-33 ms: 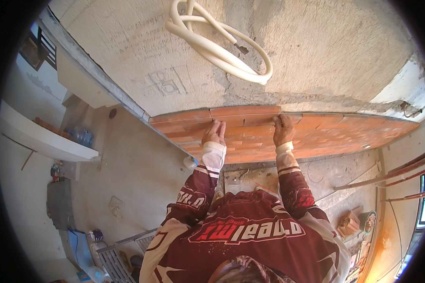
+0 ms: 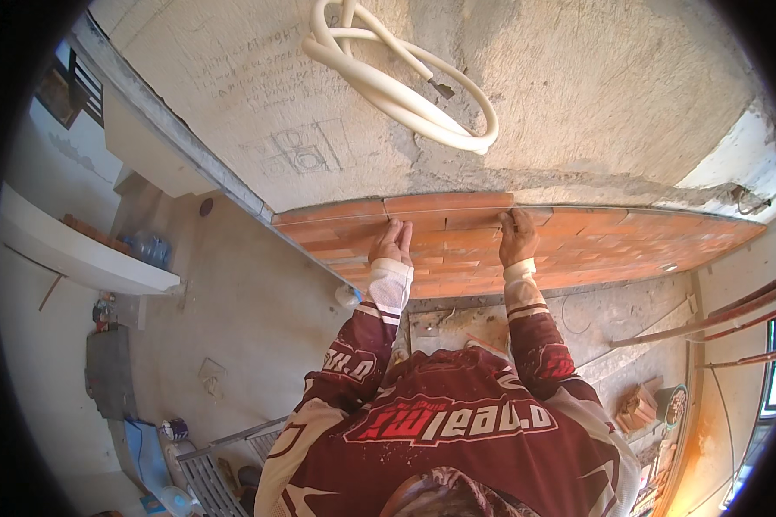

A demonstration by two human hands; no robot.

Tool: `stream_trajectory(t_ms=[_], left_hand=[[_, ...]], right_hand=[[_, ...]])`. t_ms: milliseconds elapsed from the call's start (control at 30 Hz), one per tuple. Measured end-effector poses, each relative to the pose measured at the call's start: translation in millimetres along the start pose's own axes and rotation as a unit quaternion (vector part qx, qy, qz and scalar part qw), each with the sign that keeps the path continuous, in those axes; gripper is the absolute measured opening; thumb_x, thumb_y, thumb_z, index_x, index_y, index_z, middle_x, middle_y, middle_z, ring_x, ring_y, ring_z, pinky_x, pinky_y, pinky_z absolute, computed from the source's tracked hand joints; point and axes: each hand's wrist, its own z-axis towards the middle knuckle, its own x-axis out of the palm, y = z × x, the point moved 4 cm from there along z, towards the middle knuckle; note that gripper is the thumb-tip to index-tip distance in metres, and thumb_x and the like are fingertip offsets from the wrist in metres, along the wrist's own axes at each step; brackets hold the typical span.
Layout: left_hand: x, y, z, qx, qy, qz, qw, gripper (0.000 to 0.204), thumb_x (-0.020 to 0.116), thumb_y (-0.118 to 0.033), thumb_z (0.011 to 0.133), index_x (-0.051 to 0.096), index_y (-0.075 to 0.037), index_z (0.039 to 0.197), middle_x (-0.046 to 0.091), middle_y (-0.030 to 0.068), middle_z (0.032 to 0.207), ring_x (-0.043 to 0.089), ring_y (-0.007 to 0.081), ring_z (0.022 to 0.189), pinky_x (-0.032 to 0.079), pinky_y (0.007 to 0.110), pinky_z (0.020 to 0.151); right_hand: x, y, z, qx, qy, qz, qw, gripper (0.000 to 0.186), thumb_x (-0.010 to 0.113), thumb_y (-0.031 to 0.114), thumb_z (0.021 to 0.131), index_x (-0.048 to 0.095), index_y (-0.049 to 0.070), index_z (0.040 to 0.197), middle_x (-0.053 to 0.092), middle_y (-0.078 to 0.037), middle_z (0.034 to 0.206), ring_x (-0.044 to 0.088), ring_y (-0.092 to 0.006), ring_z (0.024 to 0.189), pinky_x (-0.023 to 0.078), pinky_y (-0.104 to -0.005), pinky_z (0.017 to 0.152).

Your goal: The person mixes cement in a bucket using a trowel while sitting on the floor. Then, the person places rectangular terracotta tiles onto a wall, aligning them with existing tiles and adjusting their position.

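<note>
An orange brick wall (image 2: 595, 246) runs across the middle, with a thin pale string (image 2: 440, 209) stretched along its upper course. My left hand (image 2: 391, 243) has its fingers pressed together against the bricks just below the string, beside a vertical joint at one end of a top brick (image 2: 448, 200). My right hand (image 2: 517, 237) is at that brick's other end, fingers curled against the string and brick edge. Whatever either set of fingertips grips is too small or hidden to make out. My maroon and cream sleeves reach up from below.
Coiled cream tubing (image 2: 397, 99) lies on the rough plastered surface (image 2: 595, 95) above the bricks. Reddish pipes (image 2: 733, 314) jut from the right. Loose bricks (image 2: 638, 405) and a bucket (image 2: 670, 405) sit low right. A metal frame (image 2: 215, 470) and water bottles (image 2: 151, 250) are at left.
</note>
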Motion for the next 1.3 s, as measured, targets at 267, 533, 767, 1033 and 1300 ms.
stream_trajectory(t_ms=[267, 533, 767, 1033, 1300], left_hand=[[-2, -5, -3, -0.013, 0.008, 0.006, 1.0, 0.019, 0.059, 0.0, 0.087, 0.053, 0.01, 0.103, 0.057, 0.0183, 0.108, 0.059, 0.0277, 0.101, 0.053, 0.036, 0.094], [8, -40, -41, 0.136, 0.021, 0.331, 0.934, 0.013, 0.064, -0.007, 0.086, 0.06, 0.0, 0.096, 0.063, 0.009, 0.09, 0.063, 0.0185, 0.082, 0.054, 0.027, 0.066], [57, -97, -61, 0.563, 0.183, 0.634, 0.498, 0.031, 0.068, -0.004, 0.074, 0.062, -0.006, 0.105, 0.06, 0.0083, 0.102, 0.054, 0.0307, 0.093, 0.044, 0.04, 0.083], [72, -101, -44, 0.57, 0.216, 0.704, 0.365, 0.033, 0.073, -0.01, 0.068, 0.068, -0.011, 0.1, 0.059, 0.0005, 0.099, 0.051, 0.0252, 0.094, 0.039, 0.04, 0.08], [77, -99, -43, 0.573, 0.236, 0.695, 0.364, 0.028, 0.072, -0.013, 0.07, 0.068, -0.011, 0.098, 0.059, 0.0003, 0.093, 0.051, 0.0241, 0.091, 0.039, 0.04, 0.079]], right_hand=[[1, 0, -1, -0.014, -0.01, -0.006, 1.0, 0.016, 0.064, 0.013, 0.084, 0.063, -0.001, 0.092, 0.063, -0.018, 0.089, 0.061, -0.0352, 0.082, 0.049, -0.0372, 0.072], [-8, 2, 2, -0.008, -0.006, -0.028, 1.0, 0.018, 0.062, 0.015, 0.085, 0.064, 0.0, 0.095, 0.064, -0.018, 0.09, 0.062, -0.0355, 0.084, 0.049, -0.038, 0.072], [-5, -1, 1, 0.008, -0.022, 0.0, 1.0, 0.015, 0.066, 0.017, 0.084, 0.061, 0.004, 0.09, 0.066, -0.014, 0.082, 0.065, -0.0305, 0.074, 0.05, -0.036, 0.065], [-4, -4, 1, 0.009, -0.031, -0.004, 0.999, 0.016, 0.068, 0.016, 0.083, 0.06, 0.004, 0.089, 0.067, -0.013, 0.081, 0.067, -0.0254, 0.076, 0.051, -0.0335, 0.066], [-3, -9, 0, 0.047, -0.032, 0.028, 0.998, 0.016, 0.065, 0.018, 0.084, 0.063, 0.005, 0.093, 0.067, -0.017, 0.087, 0.065, -0.0334, 0.08, 0.051, -0.0383, 0.069]])
